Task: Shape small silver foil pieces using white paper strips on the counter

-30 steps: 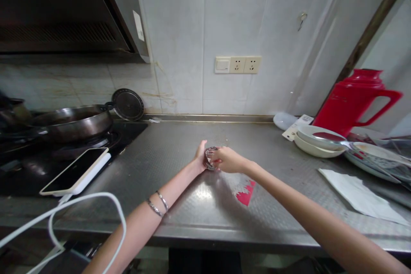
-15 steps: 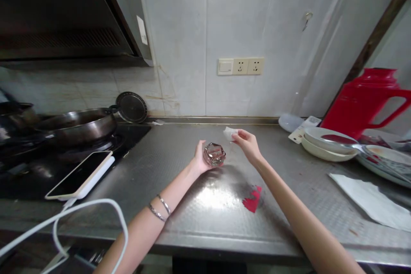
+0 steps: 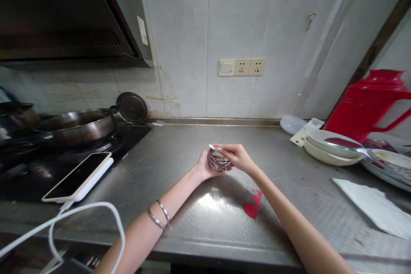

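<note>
A small faceted glass dish (image 3: 217, 162) rests in my left hand (image 3: 204, 168), whose fingers wrap round its left side and underside above the steel counter. My right hand (image 3: 238, 156) is at the dish's upper right rim, fingers pinched on a small white tissue (image 3: 214, 147). Part of the tissue shows over the far rim; the rest is hidden by my fingers. Torn red scraps (image 3: 252, 208) lie on the counter below my right wrist.
On the left are a phone (image 3: 77, 176) with a white cable and a steel pan (image 3: 77, 126) on the stove. To the right stand stacked dishes (image 3: 332, 154), a red jug (image 3: 366, 105) and a white paper sheet (image 3: 374, 205).
My right hand has moved left and down with the tissue, from beside the dish to its rim. My left hand and the dish have shifted slightly right and down.
</note>
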A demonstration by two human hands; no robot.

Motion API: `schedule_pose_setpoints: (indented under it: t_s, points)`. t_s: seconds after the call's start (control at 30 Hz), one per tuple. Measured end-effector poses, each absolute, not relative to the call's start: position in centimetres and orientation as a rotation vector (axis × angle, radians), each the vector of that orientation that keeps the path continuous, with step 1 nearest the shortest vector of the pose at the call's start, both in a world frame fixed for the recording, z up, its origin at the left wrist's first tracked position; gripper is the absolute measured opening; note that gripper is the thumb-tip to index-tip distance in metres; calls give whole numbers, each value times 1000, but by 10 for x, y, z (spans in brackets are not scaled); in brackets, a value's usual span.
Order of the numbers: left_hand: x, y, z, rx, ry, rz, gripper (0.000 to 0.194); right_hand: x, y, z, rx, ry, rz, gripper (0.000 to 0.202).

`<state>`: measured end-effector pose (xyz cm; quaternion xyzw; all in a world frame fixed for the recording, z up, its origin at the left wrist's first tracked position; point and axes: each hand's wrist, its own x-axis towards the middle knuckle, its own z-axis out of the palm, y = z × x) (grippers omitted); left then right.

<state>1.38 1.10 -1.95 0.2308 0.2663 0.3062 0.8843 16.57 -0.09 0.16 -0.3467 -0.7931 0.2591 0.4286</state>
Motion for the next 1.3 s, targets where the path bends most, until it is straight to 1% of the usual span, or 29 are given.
schedule_pose_setpoints:
  t_s: [0.23,0.43,0.67,0.87,1.0,1.3]
  points:
    - [14,14,-27,551,595,521,53,172,-3,5,-880,-2124,501,30]
    - [13,12,-25,538,599,580,50,177,-1,3,-910,-2160,369,28]
    - [11,12,-22,528,675,711,63,181,-7,-1,-949,-2137,234,28]
    - [12,8,-18,529,717,895,57,175,-12,-6,-934,-2048,172,27]
    - [12,7,-18,497,687,1028,49,170,-16,-10,-875,-1999,158,25]
    - [18,4,-24,423,687,1184,42,162,-30,-16,-807,-1927,106,21]
